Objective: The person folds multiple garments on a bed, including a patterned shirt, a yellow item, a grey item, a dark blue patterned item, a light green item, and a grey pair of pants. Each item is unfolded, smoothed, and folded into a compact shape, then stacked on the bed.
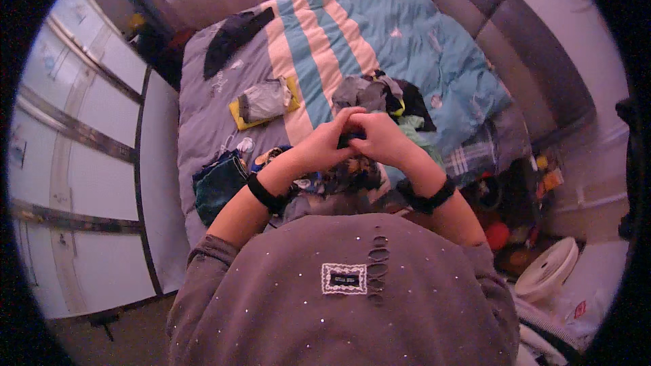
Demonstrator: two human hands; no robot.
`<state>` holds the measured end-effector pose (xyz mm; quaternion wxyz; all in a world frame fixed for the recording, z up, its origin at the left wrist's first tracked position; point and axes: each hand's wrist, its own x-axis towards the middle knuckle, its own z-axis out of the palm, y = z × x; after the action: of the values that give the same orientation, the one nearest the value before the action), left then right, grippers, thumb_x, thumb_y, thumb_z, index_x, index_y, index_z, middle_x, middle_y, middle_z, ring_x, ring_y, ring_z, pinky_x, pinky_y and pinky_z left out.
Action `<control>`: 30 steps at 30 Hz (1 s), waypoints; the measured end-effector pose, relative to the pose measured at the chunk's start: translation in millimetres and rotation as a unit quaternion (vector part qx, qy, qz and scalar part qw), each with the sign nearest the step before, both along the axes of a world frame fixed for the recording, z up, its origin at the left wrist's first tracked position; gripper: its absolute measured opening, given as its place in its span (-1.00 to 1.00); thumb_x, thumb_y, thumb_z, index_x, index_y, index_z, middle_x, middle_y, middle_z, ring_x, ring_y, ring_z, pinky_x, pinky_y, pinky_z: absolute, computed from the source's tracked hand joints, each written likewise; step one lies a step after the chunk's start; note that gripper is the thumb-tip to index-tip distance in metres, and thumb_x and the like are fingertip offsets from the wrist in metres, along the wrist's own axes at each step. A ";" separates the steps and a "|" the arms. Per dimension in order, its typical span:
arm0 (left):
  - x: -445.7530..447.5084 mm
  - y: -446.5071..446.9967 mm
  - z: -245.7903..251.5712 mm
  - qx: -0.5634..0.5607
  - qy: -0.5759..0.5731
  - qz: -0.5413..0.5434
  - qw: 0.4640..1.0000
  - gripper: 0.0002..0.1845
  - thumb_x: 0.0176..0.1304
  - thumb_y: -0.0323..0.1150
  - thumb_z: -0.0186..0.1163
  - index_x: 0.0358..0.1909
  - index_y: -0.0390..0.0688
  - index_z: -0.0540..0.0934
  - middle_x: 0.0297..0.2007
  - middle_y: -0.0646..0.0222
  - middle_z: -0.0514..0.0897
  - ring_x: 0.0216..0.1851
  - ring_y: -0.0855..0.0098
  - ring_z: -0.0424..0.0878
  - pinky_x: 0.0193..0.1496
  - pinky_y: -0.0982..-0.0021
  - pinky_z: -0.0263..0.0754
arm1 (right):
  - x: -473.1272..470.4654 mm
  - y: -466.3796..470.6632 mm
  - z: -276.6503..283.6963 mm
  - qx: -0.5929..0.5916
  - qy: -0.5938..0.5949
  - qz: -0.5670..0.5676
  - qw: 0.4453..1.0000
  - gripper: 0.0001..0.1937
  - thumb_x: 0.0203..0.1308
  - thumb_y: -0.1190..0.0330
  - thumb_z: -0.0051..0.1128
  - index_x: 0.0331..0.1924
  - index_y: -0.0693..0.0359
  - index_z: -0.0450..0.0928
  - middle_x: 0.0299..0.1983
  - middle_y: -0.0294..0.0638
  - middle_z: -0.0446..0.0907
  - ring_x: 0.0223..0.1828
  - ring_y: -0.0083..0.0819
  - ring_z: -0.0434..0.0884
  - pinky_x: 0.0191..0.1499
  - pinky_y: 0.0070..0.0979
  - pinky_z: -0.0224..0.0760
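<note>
Both of my hands meet in front of my chest, above the bed. My left hand (pixel 325 142) and my right hand (pixel 379 137) touch at the fingertips; dark cloth shows in the gap between them, and I cannot tell whether they hold it. Below them lies a dark patterned garment (pixel 358 175). Just beyond the hands is a pile of grey clothing (pixel 358 92) with a black garment (pixel 414 104) and light green cloth (pixel 414 129). To the left lie a folded grey garment (pixel 267 99) on yellow cloth (pixel 244 123) and a dark green garment (pixel 218 188).
A grey, teal and peach quilt (pixel 325 46) covers the bed, with a black garment (pixel 234 35) at its far left. A padded headboard (pixel 529 56) stands at right, a white wardrobe (pixel 101 173) at left. Right of me is a round white object (pixel 549 269).
</note>
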<state>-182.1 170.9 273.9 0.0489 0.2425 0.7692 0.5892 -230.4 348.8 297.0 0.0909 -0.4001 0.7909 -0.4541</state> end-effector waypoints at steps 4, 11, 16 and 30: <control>16.2 -34.5 11.6 -0.060 0.046 0.088 0.993 -0.78 0.30 -0.40 0.09 -0.08 -0.27 0.53 -0.30 0.16 0.65 -0.21 0.36 0.60 -0.09 0.37 0.45 | -15.1 5.4 17.5 -0.008 -0.105 0.023 0.994 -0.71 -0.08 0.41 0.29 -0.21 0.29 0.57 -0.40 -0.17 0.64 -0.33 -0.50 0.62 -0.21 -0.51 0.49; 47.4 -63.2 6.7 0.086 -0.117 0.084 0.986 -0.64 0.23 -0.36 0.19 0.04 -0.25 0.45 -0.17 0.17 0.61 -0.21 0.48 0.56 -0.19 0.44 0.46 | 5.7 -42.8 26.5 -0.044 -0.063 -0.021 0.997 -0.67 -0.10 0.40 0.36 -0.18 0.26 0.56 -0.40 -0.21 0.64 -0.34 -0.51 0.61 -0.22 -0.53 0.49; 60.6 -69.4 4.3 0.027 0.021 0.143 0.989 -0.69 0.28 -0.30 0.20 -0.03 -0.26 0.50 -0.25 0.37 0.60 -0.23 0.60 0.50 -0.14 0.48 0.43 | 23.1 -80.1 37.8 -0.071 0.025 0.055 0.996 -0.35 -0.14 0.59 0.35 0.15 0.14 0.38 -0.18 -0.17 0.53 -0.23 -0.48 0.59 -0.14 -0.51 0.50; 50.9 -99.6 39.9 0.028 0.061 0.217 0.974 -0.74 0.37 -0.31 0.03 -0.19 -0.30 0.61 -0.36 0.28 0.70 -0.32 0.53 0.58 -0.22 0.44 0.46 | 35.3 -96.0 11.4 -0.168 -0.083 0.047 0.981 -0.20 -0.08 0.42 0.40 0.31 0.14 0.18 -0.07 -0.16 0.53 -0.35 -0.42 0.59 -0.24 -0.49 0.49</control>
<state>-131.2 71.3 313.8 -0.1341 0.1066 0.7882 0.5911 -195.2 252.8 308.4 0.1088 -0.4074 0.6731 -0.6076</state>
